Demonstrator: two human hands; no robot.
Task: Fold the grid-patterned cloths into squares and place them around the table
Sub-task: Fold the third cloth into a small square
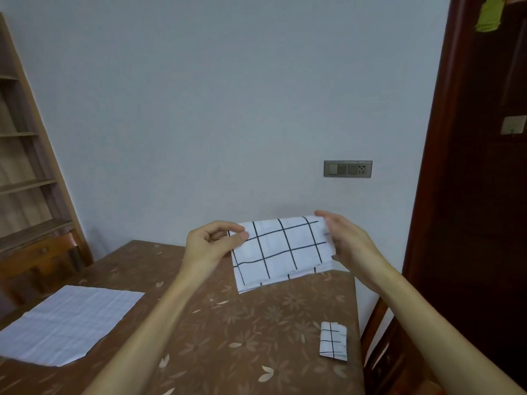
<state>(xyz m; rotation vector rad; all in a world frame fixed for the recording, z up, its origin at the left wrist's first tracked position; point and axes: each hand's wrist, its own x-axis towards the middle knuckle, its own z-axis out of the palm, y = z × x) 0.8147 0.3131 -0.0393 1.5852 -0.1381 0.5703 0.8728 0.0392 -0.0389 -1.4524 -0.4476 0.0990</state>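
Observation:
A white cloth with a black grid (281, 252), folded in layers, hangs in the air above the far part of the table. My left hand (211, 243) pinches its upper left corner between thumb and fingers. My right hand (346, 238) grips its upper right edge. A second grid cloth (333, 340), folded small, lies on the table near the right edge. A larger white cloth with a fine grid (68, 320) lies spread flat at the left of the table.
The table (228, 337) wears a brown flower-patterned cover and stands against a pale wall. A wooden shelf unit (25, 181) rises at the left. A dark wooden door (479, 166) and a chair back (376, 332) stand at the right.

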